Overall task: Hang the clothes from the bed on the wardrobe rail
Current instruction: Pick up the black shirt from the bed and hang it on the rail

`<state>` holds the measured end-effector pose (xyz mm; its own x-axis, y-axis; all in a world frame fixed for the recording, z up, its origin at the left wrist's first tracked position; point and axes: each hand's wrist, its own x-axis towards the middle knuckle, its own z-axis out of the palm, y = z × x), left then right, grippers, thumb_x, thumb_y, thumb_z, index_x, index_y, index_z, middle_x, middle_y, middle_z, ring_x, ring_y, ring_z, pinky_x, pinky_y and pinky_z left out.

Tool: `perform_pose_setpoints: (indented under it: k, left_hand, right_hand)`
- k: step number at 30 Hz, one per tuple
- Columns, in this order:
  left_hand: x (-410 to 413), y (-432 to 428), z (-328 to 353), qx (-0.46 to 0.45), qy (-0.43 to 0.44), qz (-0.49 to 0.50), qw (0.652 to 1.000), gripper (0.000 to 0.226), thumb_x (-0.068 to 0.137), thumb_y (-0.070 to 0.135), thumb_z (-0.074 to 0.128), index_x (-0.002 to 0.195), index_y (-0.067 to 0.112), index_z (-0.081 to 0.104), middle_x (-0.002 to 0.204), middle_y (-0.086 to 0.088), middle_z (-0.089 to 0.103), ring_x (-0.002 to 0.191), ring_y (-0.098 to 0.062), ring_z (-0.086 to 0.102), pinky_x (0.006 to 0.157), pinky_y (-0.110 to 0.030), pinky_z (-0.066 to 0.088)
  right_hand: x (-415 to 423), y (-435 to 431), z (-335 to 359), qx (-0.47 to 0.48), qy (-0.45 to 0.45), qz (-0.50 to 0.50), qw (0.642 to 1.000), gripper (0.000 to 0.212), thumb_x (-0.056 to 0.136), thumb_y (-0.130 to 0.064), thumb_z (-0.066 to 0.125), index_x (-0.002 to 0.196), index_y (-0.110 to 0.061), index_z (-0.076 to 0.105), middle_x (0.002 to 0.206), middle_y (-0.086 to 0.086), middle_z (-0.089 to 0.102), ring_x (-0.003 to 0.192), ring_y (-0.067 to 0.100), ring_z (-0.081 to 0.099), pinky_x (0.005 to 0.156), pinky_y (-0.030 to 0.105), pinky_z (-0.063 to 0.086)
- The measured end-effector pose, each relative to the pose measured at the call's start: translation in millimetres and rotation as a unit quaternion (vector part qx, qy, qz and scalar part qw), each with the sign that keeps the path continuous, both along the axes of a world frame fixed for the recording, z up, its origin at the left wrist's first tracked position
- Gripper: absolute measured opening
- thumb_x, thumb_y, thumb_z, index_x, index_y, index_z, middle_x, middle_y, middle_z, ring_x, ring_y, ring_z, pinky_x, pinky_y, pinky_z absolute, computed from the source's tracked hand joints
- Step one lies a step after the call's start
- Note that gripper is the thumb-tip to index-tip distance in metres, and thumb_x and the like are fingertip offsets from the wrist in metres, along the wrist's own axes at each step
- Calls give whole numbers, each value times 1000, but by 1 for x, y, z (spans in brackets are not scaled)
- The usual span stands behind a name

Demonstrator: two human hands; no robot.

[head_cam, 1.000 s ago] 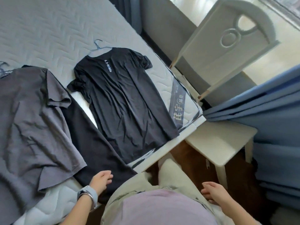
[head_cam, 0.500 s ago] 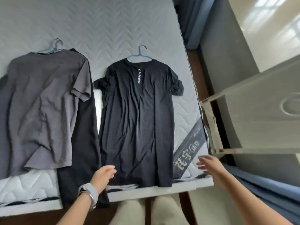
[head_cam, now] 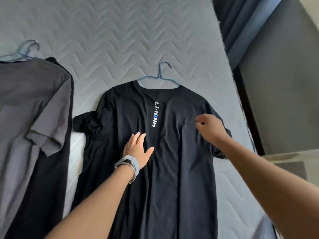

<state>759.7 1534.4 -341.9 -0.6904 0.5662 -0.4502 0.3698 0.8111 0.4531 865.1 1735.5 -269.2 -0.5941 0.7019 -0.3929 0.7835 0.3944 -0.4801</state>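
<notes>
Both hands have swept forward from the mattress edge; the left hand [head_cam: 138, 149] spreads its fingers flat on the black shirt [head_cam: 172, 161], the right hand [head_cam: 209, 126] curls loosely above its shoulder; shirt on its hanger [head_cam: 159, 77], flat on the bed [head_cam: 112, 31]; pickup looks imminent.

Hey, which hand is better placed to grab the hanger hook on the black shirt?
Probably the right hand. It is up by the black shirt's shoulder, nearer the blue hanger hook, fingers loosely curled and holding nothing. The left hand is lower, spread open over the chest.
</notes>
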Motion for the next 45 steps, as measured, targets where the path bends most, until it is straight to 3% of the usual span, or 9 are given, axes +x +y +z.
perform_pose_setpoints:
  k: [6, 10, 16, 21, 27, 32, 35, 40, 45]
  left_hand:
    - [-11, 4, -64, 22, 232, -57, 971, 48, 85, 45, 37, 125, 19, 46, 137, -5, 53, 134, -20, 33, 109, -40, 20]
    - [-11, 3, -73, 50, 263, -54, 962, 45, 83, 41, 42, 123, 20, 46, 135, -4, 54, 133, -17, 32, 108, -41, 21]
    - [-13, 3, -74, 65, 266, -49, 961, 43, 83, 39, 44, 121, 20, 50, 134, -3, 55, 133, -17, 34, 108, -41, 25]
    - [-10, 1, -69, 75, 287, -44, 954, 41, 83, 35, 46, 117, 19, 59, 129, -2, 60, 128, -18, 47, 107, -38, 28]
    - [-11, 2, -73, 83, 291, -36, 952, 39, 81, 35, 48, 116, 19, 58, 128, -1, 60, 129, -15, 41, 106, -38, 29]
    - [-10, 1, -75, 81, 299, -41, 950, 39, 82, 35, 46, 117, 20, 55, 128, -1, 60, 130, -15, 37, 107, -38, 27]
    - [-12, 2, -78, 82, 306, -38, 948, 39, 82, 35, 45, 118, 21, 50, 129, -1, 60, 131, -14, 36, 107, -38, 26]
    - [-13, 1, -81, 78, 310, -49, 946, 40, 81, 35, 44, 118, 21, 47, 129, -2, 59, 131, -16, 35, 106, -39, 25]
    - [-13, 2, -82, 95, 309, -44, 945, 39, 81, 35, 43, 118, 20, 47, 129, -3, 59, 131, -16, 36, 105, -39, 25]
  right_hand:
    - [-90, 57, -58, 58, 37, -4, 998, 44, 88, -16, 50, 132, -8, 48, 138, 17, 43, 127, 33, 42, 109, 39, 33]
    - [-133, 76, -75, 64, -21, 10, 998, 54, 91, -27, 50, 140, -14, 33, 145, 13, 36, 135, 32, 30, 110, 44, 27]
    - [-143, 74, -76, 95, -47, 53, 993, 32, 92, -30, 47, 118, -17, 59, 127, 12, 52, 126, 32, 33, 99, 41, 29]
    - [-137, 70, -74, 57, -52, 31, 996, 52, 93, -29, 49, 140, -15, 32, 145, 14, 34, 133, 36, 28, 108, 47, 25]
    - [-143, 59, -78, 75, -111, 52, 990, 45, 90, -40, 47, 125, -11, 47, 133, 14, 46, 129, 33, 29, 102, 46, 26]
    - [-161, 57, -80, 57, -68, 27, 996, 37, 89, -40, 46, 110, -11, 55, 127, 12, 52, 124, 33, 35, 100, 45, 27]
    - [-172, 54, -86, 43, -63, 26, 997, 45, 86, -38, 53, 122, -12, 48, 124, 9, 55, 123, 30, 41, 103, 44, 25]
    - [-175, 49, -71, 50, 10, 73, 996, 22, 88, -40, 52, 94, -21, 61, 93, -2, 57, 97, 21, 52, 97, 39, 28]
    - [-149, 34, -29, -65, 172, 47, 982, 24, 86, -39, 58, 82, -16, 66, 62, -6, 49, 58, 7, 44, 53, 11, 37]
